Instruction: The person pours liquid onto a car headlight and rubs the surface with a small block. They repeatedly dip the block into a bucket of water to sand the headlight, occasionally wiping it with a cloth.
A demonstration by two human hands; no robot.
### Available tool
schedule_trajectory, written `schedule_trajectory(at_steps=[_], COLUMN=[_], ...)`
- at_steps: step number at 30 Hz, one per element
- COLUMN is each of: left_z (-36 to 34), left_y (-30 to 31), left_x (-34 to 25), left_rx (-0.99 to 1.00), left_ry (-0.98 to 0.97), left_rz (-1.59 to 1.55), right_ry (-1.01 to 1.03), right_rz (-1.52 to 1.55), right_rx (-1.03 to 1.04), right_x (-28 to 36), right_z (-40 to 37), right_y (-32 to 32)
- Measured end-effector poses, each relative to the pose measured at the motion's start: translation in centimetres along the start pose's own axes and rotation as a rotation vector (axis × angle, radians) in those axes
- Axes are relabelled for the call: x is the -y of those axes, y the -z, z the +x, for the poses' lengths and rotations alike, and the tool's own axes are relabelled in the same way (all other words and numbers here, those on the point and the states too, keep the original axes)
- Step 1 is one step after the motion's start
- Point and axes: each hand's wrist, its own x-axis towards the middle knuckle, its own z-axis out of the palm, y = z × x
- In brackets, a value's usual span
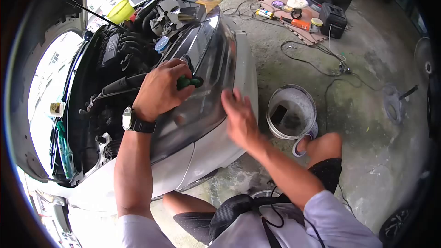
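Observation:
My left hand (161, 89), with a wristwatch (133, 121) on the wrist, grips a green-handled tool (189, 81) against the upper edge of a dark car headlight (206, 78). My right hand (239, 117) is blurred, fingers spread flat, resting on or just over the lower part of the headlight lens near the white bumper (206, 156). It holds nothing. The tool's tip is hidden behind my fingers.
The bonnet is up, showing the engine bay (119, 64) with a yellow cap (120, 11). A white bucket (291, 112) stands on the concrete floor right of the bumper. Cables (317, 59), bottles and a black box (333, 18) lie on mats further back.

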Motion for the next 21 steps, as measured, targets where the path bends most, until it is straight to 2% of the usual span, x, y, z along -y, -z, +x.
schedule_trajectory(at_steps=[2, 6, 8, 9, 10, 11, 13, 16, 19, 21], left_z=[0.2, 0.5, 0.5, 0.6, 0.6, 0.7, 0.8, 0.6, 1.1, 0.9], left_y=[-0.4, -1.2, -1.0, -1.1, -1.3, -1.4, -1.5, -1.4, -0.8, -0.9], left_x=[0.0, 0.2, 0.1, 0.0, 0.0, 0.1, 0.3, 0.0, -0.2, 0.0], left_rx=[0.029, 0.010, -0.016, -0.013, -0.017, -0.022, -0.015, 0.012, 0.026, 0.016], left_ry=[0.039, -0.032, -0.022, -0.040, -0.041, -0.037, -0.023, -0.008, 0.022, -0.004], left_rz=[0.015, 0.044, 0.046, 0.043, 0.057, 0.074, 0.063, 0.066, 0.031, 0.050], right_ry=[0.014, -0.118, -0.131, -0.134, 0.005, 0.001, 0.001, 0.015, -0.091, -0.027], right_rz=[-0.065, 0.002, 0.027, 0.057, 0.065, 0.100, 0.071, 0.082, 0.067, 0.135], right_rx=[0.069, 0.019, 0.022, 0.043, -0.064, -0.079, 0.009, -0.074, -0.010, -0.063], right_x=[1.2, -2.8, -2.0, -1.6, -0.6, 1.3, 3.1, -0.9, -3.1, -0.9], right_z=[-2.0, 4.2, 4.1, 3.5, 0.9, -1.2, -2.4, 2.7, 7.4, 3.9], right_y=[0.3, 0.2, 0.1, 0.0, -0.7, -0.9, 0.4, -0.4, -0.7, -1.1])
